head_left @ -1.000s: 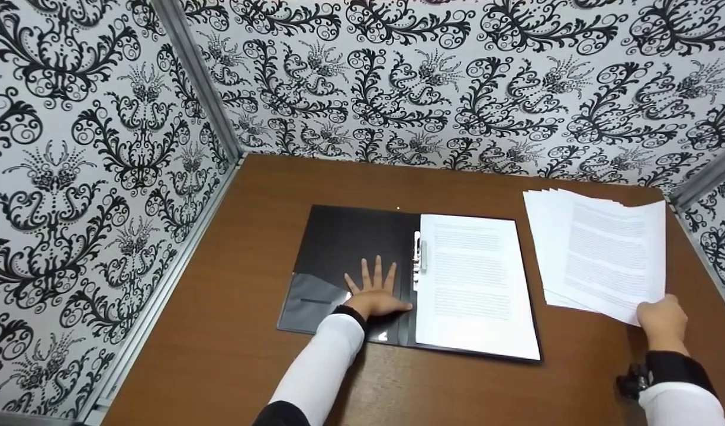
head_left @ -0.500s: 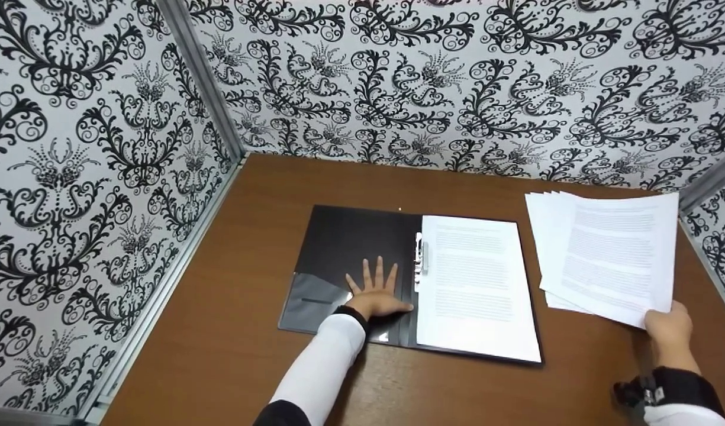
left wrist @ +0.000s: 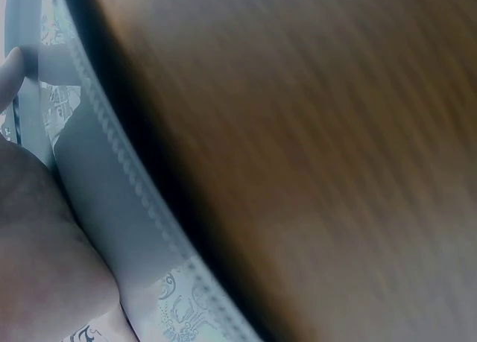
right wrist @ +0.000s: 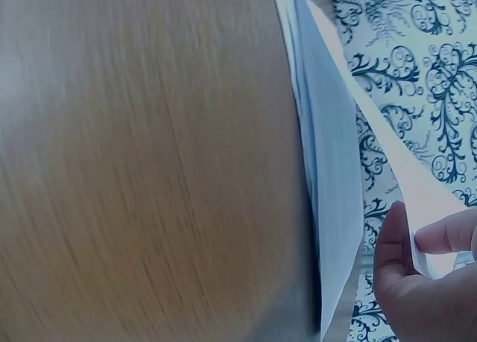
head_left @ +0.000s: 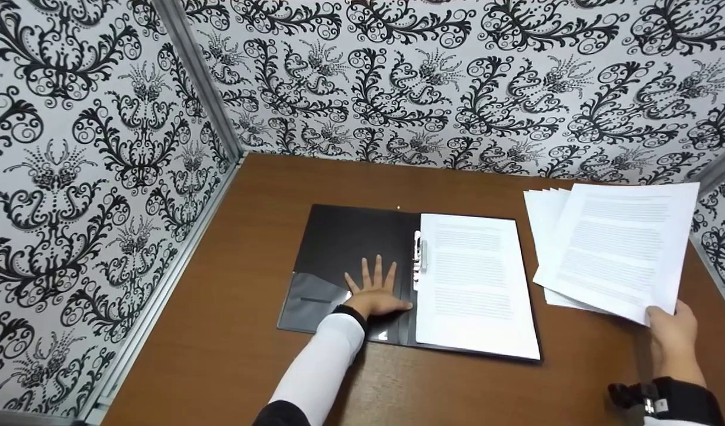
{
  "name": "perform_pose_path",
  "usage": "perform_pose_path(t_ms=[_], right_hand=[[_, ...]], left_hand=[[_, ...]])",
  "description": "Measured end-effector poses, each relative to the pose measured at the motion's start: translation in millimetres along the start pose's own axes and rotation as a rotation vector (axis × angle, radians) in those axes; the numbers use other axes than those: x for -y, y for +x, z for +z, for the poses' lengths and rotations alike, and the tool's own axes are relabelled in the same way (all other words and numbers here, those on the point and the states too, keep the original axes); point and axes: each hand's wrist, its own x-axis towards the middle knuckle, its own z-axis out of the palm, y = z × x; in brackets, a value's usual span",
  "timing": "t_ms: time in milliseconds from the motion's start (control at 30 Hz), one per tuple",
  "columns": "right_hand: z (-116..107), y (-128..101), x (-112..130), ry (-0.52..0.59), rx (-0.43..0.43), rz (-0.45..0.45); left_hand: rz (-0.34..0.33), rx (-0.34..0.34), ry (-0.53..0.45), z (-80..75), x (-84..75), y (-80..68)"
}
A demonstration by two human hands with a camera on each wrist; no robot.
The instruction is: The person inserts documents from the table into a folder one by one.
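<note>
Black binder (head_left: 338,236) lies open on the surface (head_left: 244,284), left hand (head_left: 375,299) spread flat on its nine-o'clock half, apparently for steadiness; printed sheet (head_left: 622,236), three o'clock, pinched by right hand (head_left: 674,332), presumably to clear the loose stack (head_left: 541,219).

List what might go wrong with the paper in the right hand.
The right hand pinches the paper at one near corner only, so it may crease or slip.

The paper also reaches over the loose stack, so it might drag other sheets askew.
</note>
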Motion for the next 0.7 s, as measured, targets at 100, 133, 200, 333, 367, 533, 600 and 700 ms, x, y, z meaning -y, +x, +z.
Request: perform_pose_path(t_ms=[100,133,200,333,367,533,600,700], right_hand=[[1.3,-5.9,0.8,0.039,0.016,-0.012],[1.9,-7.9,1.3,0.067,0.026,-0.01],[2.7,-12.4,1.8,0.101,0.046,-0.002],[4.6,-20.1,3.8,0.274,0.072,0.048],[4.9,-21.9,4.3,0.305,0.073,0.056],[7.3,-29.2,8.1,0.477,0.042,0.071],[8.1,-31.2,9.5,0.526,0.014,0.056],[8.7,-32.8,12.7,0.624,-0.026,0.026]], left_hand=[[0.0,-0.004,0.005,0.2,0.3,-0.2],[0.002,-0.004,0.003,0.2,0.2,-0.4],[0.003,-0.004,-0.001,-0.2,-0.2,-1.1],[0.0,0.002,-0.008,-1.5,-1.2,-2.8],[-0.001,0.005,-0.009,-1.9,-1.4,-3.2],[0.001,0.021,-0.012,-3.9,-1.5,-3.8],[0.004,0.028,-0.017,-4.5,-1.1,-3.5],[0.007,0.027,-0.022,-4.3,0.1,-2.3]])
